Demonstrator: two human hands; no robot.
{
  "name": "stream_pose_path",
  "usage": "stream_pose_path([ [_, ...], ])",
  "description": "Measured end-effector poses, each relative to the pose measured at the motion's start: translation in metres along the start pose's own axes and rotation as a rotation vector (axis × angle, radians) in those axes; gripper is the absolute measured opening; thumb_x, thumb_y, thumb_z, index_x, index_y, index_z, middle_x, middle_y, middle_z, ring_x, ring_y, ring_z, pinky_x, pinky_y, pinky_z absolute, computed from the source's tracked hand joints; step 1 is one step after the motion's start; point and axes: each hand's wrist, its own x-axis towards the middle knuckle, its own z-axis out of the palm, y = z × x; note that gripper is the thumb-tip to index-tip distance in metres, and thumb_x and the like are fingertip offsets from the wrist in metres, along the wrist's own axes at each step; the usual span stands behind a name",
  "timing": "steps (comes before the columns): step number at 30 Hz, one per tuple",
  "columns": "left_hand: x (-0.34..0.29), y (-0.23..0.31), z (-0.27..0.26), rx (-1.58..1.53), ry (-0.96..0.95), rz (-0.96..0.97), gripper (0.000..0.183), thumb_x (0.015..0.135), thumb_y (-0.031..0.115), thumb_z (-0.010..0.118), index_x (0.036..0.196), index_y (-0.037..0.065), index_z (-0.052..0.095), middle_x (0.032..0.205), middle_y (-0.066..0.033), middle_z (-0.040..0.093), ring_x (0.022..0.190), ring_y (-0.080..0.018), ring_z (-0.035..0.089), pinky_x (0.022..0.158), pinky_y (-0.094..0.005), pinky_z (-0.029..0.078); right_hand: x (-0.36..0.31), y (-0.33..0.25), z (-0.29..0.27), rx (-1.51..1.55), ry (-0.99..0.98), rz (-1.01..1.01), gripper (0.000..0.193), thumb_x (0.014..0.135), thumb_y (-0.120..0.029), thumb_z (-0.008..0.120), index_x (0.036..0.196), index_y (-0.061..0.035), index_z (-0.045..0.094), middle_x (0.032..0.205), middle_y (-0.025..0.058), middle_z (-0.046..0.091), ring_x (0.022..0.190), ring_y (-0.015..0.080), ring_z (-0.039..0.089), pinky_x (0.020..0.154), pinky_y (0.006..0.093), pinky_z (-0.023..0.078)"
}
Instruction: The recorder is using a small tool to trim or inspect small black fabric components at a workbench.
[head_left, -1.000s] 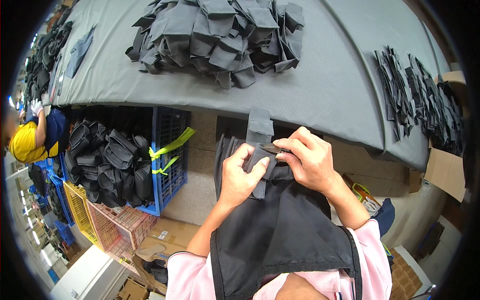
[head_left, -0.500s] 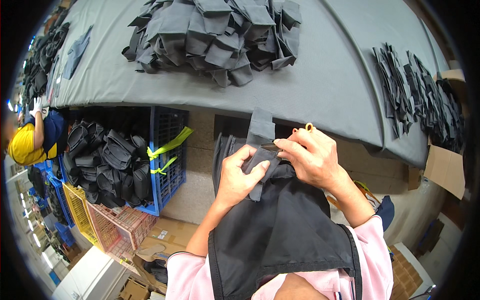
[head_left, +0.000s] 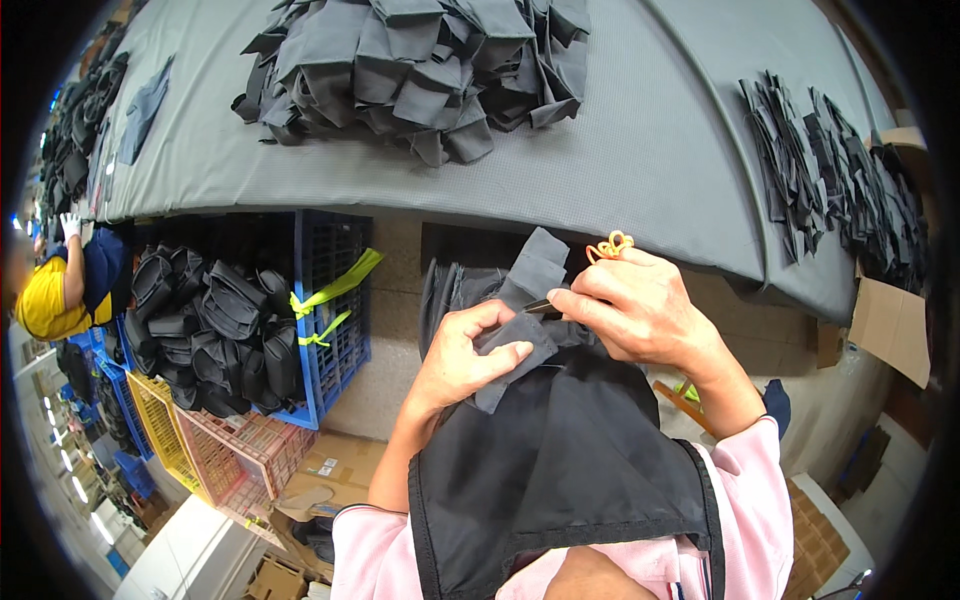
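In front of my black apron point(head_left: 560, 470), my left hand point(head_left: 460, 355) pinches a dark grey fabric piece point(head_left: 525, 340) between thumb and fingers. The piece is a folded strip, and its upper end point(head_left: 537, 265) sticks up beyond my fingers. My right hand point(head_left: 640, 310) is closed around a small pair of scissors with orange loop handles point(head_left: 610, 245) that show above the knuckles. Their dark blade tip point(head_left: 540, 305) touches or lies just over the fabric edge. Behind my left hand, more dark fabric pieces point(head_left: 455, 290) stand stacked below the table edge.
A grey-covered table point(head_left: 640, 150) stretches ahead, bearing a heap of dark fabric pieces point(head_left: 420, 75). More stacks point(head_left: 790, 160) lie at right near an open carton point(head_left: 890, 330). At left stand a blue crate point(head_left: 335, 320) of black pouches point(head_left: 225, 320) and a person in yellow point(head_left: 60, 290).
The fabric piece has tilted, its upper end leaning right. My right hand has shifted slightly to the right and turned, showing more of the orange handles. My left thumb lies flatter.
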Motion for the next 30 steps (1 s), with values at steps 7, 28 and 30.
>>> stream_pose_path([
  [7,0.002,0.001,-0.001,-0.045,-0.065,-0.051,0.017,0.075,0.013,0.07,0.081,0.001,0.059,0.07,0.0031,0.056,0.066,-0.0037,0.047,0.058,-0.0218,0.039,-0.005,0.001,-0.001,0.032,-0.003,0.026,0.026,0.066,-0.012,0.061,0.092,-0.0091,0.062,0.074,0.0006,0.048,0.06,0.0165,0.051,0.058,0.0302,0.041],
  [28,0.002,-0.004,-0.001,-0.035,-0.054,-0.008,0.017,0.073,0.012,0.071,0.081,0.001,0.06,0.074,0.002,0.054,0.066,-0.0045,0.047,0.058,-0.0219,0.038,-0.015,-0.02,0.012,0.369,0.16,0.475,0.027,0.066,-0.009,0.076,0.089,-0.0051,0.063,0.075,0.0046,0.051,0.057,0.02,0.055,0.051,0.0299,0.044],
  [30,0.002,-0.002,-0.001,-0.032,-0.053,-0.012,0.017,0.074,0.012,0.071,0.081,0.001,0.06,0.073,0.0025,0.054,0.066,-0.0042,0.047,0.058,-0.0218,0.038,-0.016,-0.019,0.007,0.278,0.138,0.418,0.028,0.065,-0.009,0.076,0.09,-0.0061,0.063,0.075,0.0042,0.051,0.058,0.0193,0.055,0.052,0.0302,0.044],
])
